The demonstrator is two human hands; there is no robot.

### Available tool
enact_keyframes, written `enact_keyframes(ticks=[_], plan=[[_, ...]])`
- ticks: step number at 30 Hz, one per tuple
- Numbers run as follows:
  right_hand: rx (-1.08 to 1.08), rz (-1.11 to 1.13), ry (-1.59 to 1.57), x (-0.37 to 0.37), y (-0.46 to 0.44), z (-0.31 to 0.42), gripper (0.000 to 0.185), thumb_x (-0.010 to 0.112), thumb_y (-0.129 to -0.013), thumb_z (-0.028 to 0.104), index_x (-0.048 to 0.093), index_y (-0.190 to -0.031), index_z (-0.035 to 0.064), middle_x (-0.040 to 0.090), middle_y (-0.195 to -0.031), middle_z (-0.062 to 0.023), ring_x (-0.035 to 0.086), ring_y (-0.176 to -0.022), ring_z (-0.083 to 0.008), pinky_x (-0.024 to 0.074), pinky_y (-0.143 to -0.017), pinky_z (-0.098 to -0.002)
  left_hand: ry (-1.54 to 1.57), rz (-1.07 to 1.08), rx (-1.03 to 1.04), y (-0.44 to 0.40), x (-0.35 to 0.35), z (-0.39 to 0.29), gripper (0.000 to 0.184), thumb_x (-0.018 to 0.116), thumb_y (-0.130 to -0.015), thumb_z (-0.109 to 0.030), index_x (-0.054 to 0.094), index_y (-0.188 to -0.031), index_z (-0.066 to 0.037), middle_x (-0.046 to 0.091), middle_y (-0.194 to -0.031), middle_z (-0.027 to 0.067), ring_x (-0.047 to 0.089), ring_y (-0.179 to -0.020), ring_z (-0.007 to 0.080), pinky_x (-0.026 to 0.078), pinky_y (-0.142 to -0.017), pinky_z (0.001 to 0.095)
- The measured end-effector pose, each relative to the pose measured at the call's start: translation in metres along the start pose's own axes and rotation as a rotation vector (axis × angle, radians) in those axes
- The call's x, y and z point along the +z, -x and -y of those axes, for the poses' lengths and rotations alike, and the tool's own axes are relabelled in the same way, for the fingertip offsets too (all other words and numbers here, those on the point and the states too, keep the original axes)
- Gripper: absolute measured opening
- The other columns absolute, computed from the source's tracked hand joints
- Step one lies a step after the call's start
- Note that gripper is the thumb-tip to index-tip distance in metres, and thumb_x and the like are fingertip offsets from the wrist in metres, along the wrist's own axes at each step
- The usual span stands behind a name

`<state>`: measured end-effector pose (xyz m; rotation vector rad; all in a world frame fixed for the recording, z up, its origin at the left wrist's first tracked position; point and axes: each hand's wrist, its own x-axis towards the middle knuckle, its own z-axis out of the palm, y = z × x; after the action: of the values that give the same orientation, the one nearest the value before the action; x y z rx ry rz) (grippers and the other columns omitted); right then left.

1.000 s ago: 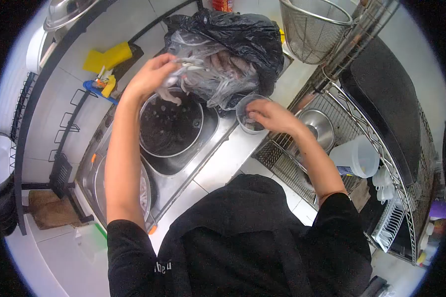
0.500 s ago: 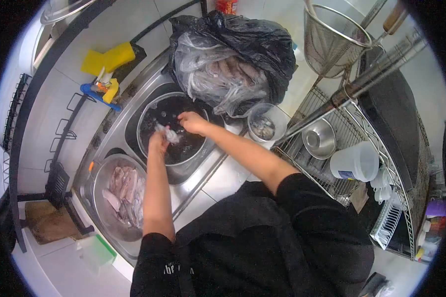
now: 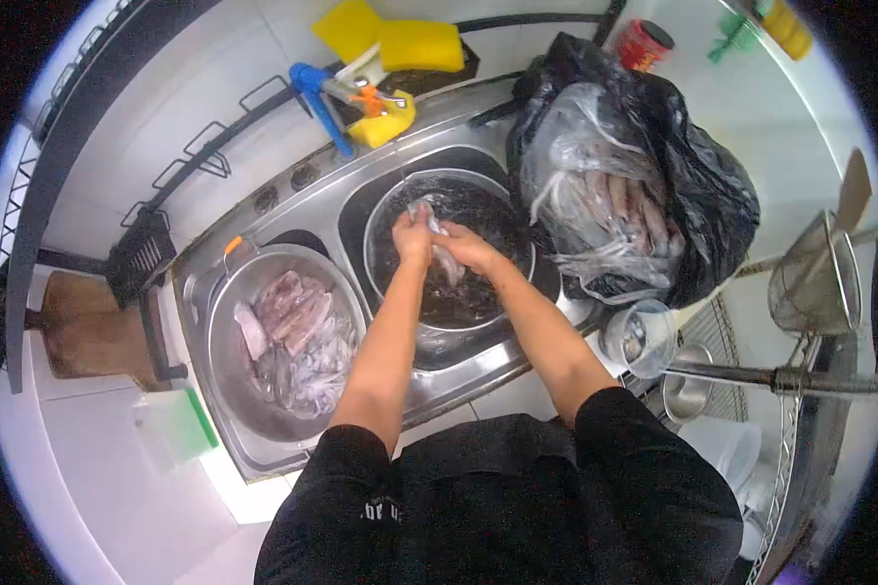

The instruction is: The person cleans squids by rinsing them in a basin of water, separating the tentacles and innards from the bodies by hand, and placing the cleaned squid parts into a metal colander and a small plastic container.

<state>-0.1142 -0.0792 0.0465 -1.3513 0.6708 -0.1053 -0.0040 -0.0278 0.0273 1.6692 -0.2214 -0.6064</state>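
Both hands meet over a round bowl of dark water (image 3: 488,210) in the right sink basin. My left hand (image 3: 414,237) is closed on a pale squid (image 3: 447,265), and my right hand (image 3: 468,250) grips the same squid from the other side. To the left, a steel bowl (image 3: 226,375) holds several pinkish squid (image 3: 288,312). On the right, a black plastic bag (image 3: 722,195) lies open, with more squid (image 3: 622,210) inside its clear liner. Below the bag stands a clear plastic cup (image 3: 654,331) with small grey pieces in it.
Yellow sponges (image 3: 419,46) and a blue-handled tool (image 3: 320,107) are at the back wall. A red jar (image 3: 643,44) stands behind the bag. A mesh strainer (image 3: 815,283) and a metal pole (image 3: 732,374) are at the right, a wooden board (image 3: 93,327) at the left.
The view has turned left. My right hand has gone from the cup to the water bowl, and my left hand from the bag to the bowl. Both now hold the squid.
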Motion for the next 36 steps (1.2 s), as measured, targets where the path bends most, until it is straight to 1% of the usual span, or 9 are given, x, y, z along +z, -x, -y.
enact_keyframes(ticks=[3, 9, 11, 14, 15, 17, 22, 29, 36], plan=[[-0.078, 0.070, 0.017, -0.003, -0.018, -0.036, 0.048, 0.058, -0.083, 0.035, 0.053, -0.111, -0.0036, 0.062, -0.097, -0.0102, 0.057, -0.084, -0.0184, 0.0441, -0.076, -0.0302, -0.449, -0.172, 0.375, 0.001, 0.000, 0.005, 0.030, 0.049, -0.088, -0.027, 0.058, -0.089, 0.002, 0.059, -0.083, 0.0262, 0.058, -0.077, 0.0424, 0.044, -0.069, 0.0464], [0.308, -0.279, 0.687, -0.015, -0.022, -0.063, 0.034, 0.058, -0.080, 0.025, 0.062, -0.101, -0.0023, 0.064, -0.096, -0.0151, 0.060, -0.087, -0.0238, 0.0442, -0.075, -0.0326, -0.710, -0.097, 0.187, -0.054, -0.017, 0.061, 0.032, 0.046, -0.089, -0.028, 0.058, -0.093, 0.001, 0.059, -0.089, 0.0278, 0.057, -0.082, 0.0442, 0.044, -0.073, 0.0473], [0.248, -0.304, 0.659, -0.027, -0.037, -0.057, 0.038, 0.059, -0.079, 0.028, 0.061, -0.102, -0.0022, 0.063, -0.098, -0.0159, 0.060, -0.089, -0.0251, 0.0440, -0.077, -0.0337, -0.354, -0.223, 0.334, -0.061, -0.018, 0.069, 0.032, 0.046, -0.089, -0.028, 0.059, -0.095, 0.000, 0.059, -0.092, 0.0280, 0.056, -0.086, 0.0437, 0.044, -0.075, 0.0458], [0.072, -0.399, 0.543, -0.016, -0.064, -0.035, 0.049, 0.061, -0.077, 0.036, 0.060, -0.108, -0.0018, 0.062, -0.103, -0.0184, 0.059, -0.095, -0.0289, 0.0432, -0.083, -0.0370, 0.108, -0.232, -0.022, -0.038, -0.009, 0.037, 0.049, 0.049, -0.087, -0.044, 0.057, -0.099, 0.003, 0.062, -0.094, 0.0176, 0.057, -0.094, 0.0276, 0.042, -0.084, 0.0389], [0.104, -0.381, 0.463, 0.021, -0.011, 0.064, 0.045, 0.059, -0.082, 0.035, 0.059, -0.108, -0.0011, 0.062, -0.103, -0.0160, 0.059, -0.094, -0.0258, 0.0438, -0.082, -0.0359, 0.297, -0.082, -0.319, -0.010, -0.011, -0.008, 0.055, 0.056, -0.080, -0.053, 0.057, -0.094, 0.000, 0.062, -0.089, 0.0139, 0.055, -0.091, 0.0258, 0.041, -0.084, 0.0368], [-0.080, -0.018, 0.118, 0.010, -0.046, 0.055, 0.040, 0.056, -0.085, 0.034, 0.059, -0.104, -0.0005, 0.063, -0.091, -0.0096, 0.059, -0.082, -0.0183, 0.0473, -0.069, -0.0308, 0.627, 0.253, -0.434, 0.020, -0.024, -0.072, 0.057, 0.062, -0.073, -0.058, 0.056, -0.094, -0.005, 0.062, -0.088, 0.0108, 0.057, -0.081, 0.0257, 0.046, -0.070, 0.0383], [-0.054, 0.092, 0.042, 0.026, -0.033, 0.113, 0.042, 0.050, -0.088, 0.041, 0.054, -0.107, 0.0032, 0.059, -0.081, -0.0042, 0.054, -0.058, -0.0125, 0.0433, -0.046, -0.0237, 0.616, 0.372, -0.412, -0.029, -0.027, -0.084, 0.038, 0.055, -0.083, -0.047, 0.052, -0.084, -0.009, 0.056, -0.066, 0.0052, 0.056, -0.059, 0.0238, 0.039, -0.039, 0.0431], [-0.071, 0.139, 0.033, 0.021, -0.022, 0.101, 0.036, 0.042, -0.092, 0.042, 0.054, -0.091, 0.0079, 0.051, -0.069, 0.0011, 0.042, -0.050, -0.0092, 0.0305, -0.037, -0.0236, 0.823, 0.057, -0.168, -0.070, -0.012, -0.103, 0.041, 0.036, -0.093, -0.044, 0.048, -0.102, -0.006, 0.057, -0.080, 0.0146, 0.057, -0.064, 0.0278, 0.046, -0.054, 0.0443], [-0.074, 0.137, -0.205, 0.007, 0.010, 0.030, 0.025, 0.041, -0.094, 0.034, 0.046, -0.084, 0.0113, 0.037, -0.062, 0.0050, 0.035, -0.049, -0.0072, 0.0340, -0.044, -0.0229, 0.858, -0.089, -0.072, -0.051, -0.035, -0.136, 0.041, 0.042, -0.091, -0.045, 0.044, -0.082, -0.006, 0.054, -0.071, 0.0126, 0.049, -0.044, 0.0229, 0.045, -0.042, 0.0381]])
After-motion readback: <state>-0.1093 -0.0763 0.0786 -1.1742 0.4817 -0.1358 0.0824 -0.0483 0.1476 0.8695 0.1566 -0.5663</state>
